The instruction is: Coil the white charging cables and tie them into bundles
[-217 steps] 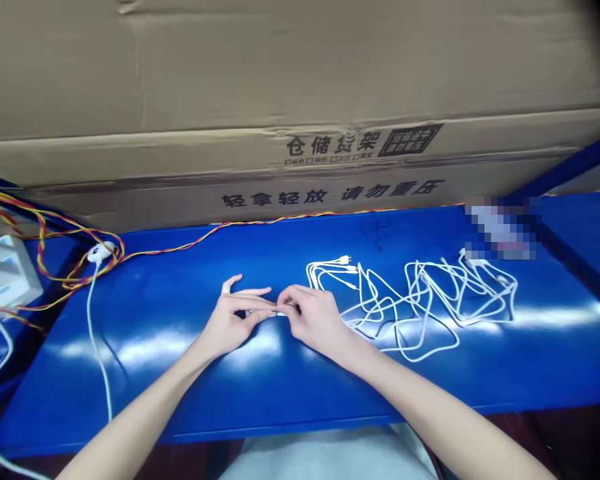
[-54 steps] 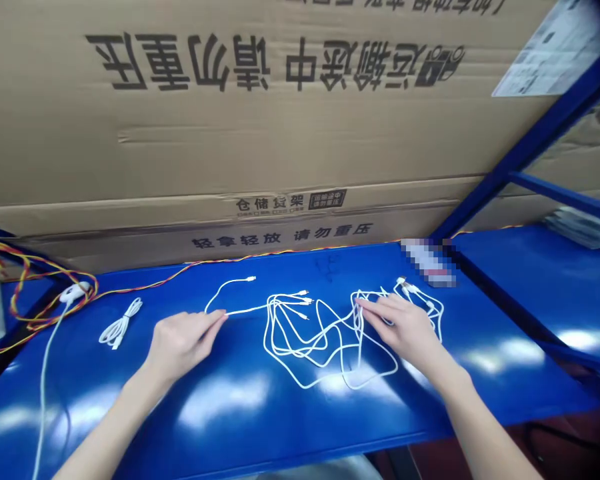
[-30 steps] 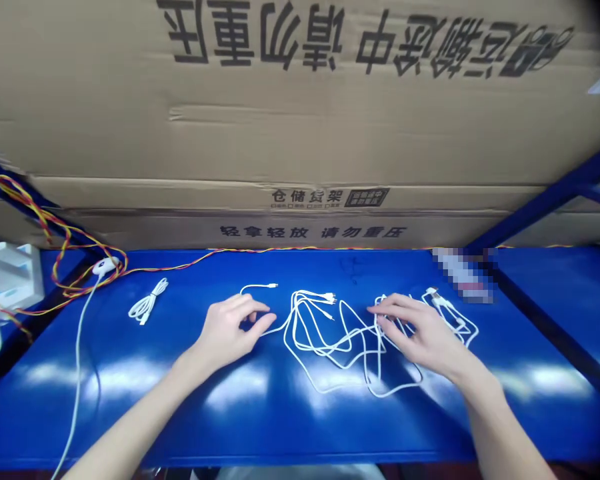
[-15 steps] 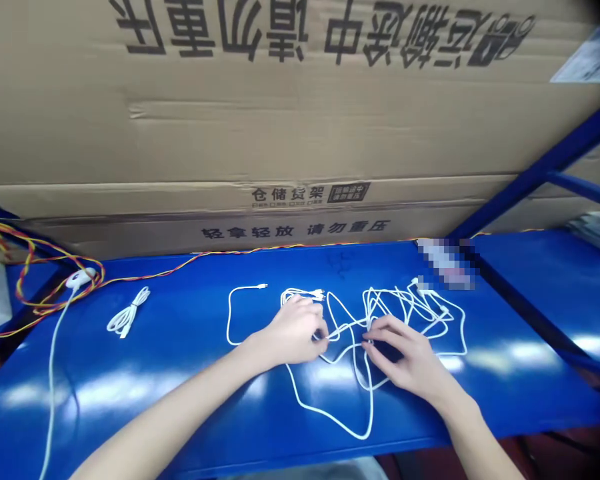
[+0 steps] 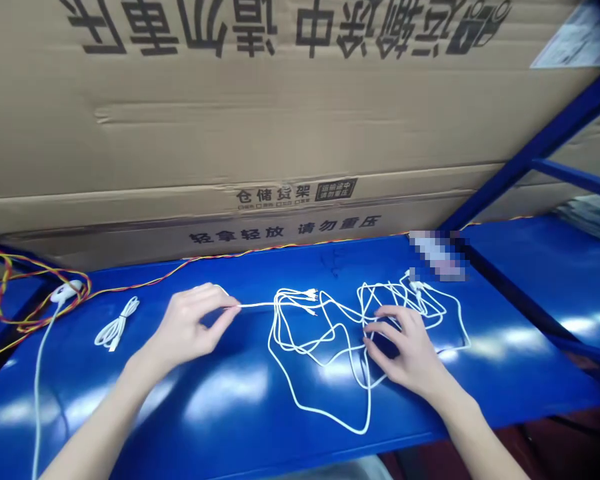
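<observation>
My left hand (image 5: 195,320) pinches a thin white charging cable (image 5: 257,305) between thumb and fingertips. That strand stretches nearly straight rightward into a loose tangle of white cables (image 5: 325,347) on the blue shelf. Several small connectors (image 5: 311,294) lie bunched near the tangle's middle. At the tangle's right part, my right hand (image 5: 403,343) has its thumb and index fingertip close around a white strand, the other fingers curved and spread. More plugs (image 5: 416,285) lie beyond it. A separate white cable (image 5: 117,325), coiled and tied, rests to the left of my left hand.
Cardboard boxes (image 5: 280,133) with printed text wall off the back of the blue shelf (image 5: 220,400). Red-yellow twisted wire (image 5: 150,281) runs along the rear, looping at left by a white cord with a rounded part (image 5: 66,291). A blue frame post (image 5: 520,150) stands right.
My left hand has moved left from the tangle, drawing a cable strand straight. My right hand stays almost in place. The view has shifted slightly.
</observation>
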Demonstrator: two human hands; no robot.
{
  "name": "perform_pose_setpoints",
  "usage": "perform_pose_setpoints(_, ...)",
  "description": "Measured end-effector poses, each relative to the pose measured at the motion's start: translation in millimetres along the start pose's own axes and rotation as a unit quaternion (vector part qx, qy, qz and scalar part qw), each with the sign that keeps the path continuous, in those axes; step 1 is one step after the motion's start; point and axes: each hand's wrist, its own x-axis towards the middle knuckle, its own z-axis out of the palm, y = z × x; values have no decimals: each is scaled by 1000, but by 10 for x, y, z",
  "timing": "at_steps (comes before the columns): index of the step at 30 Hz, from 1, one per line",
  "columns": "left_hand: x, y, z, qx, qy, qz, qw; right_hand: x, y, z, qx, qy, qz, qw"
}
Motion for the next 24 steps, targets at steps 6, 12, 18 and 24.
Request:
perform_pose_setpoints(6, -365, -397, -199, 12, -6, -1, 1000, 23, 44, 14, -46, 50, 54, 996)
perform_pose_setpoints(12, -465, -362, 66, 8, -88, -2, 996, 249, 274, -100, -84, 58, 76, 992)
perform_pose_setpoints(18, -505, -381, -106, 43, 107, -28, 993, 561, 526, -139, -130, -71, 54, 988)
perform_pose_setpoints(24, -654, -783, -230, 133, 63, -216, 965, 856, 423, -141, -34, -24, 12, 999)
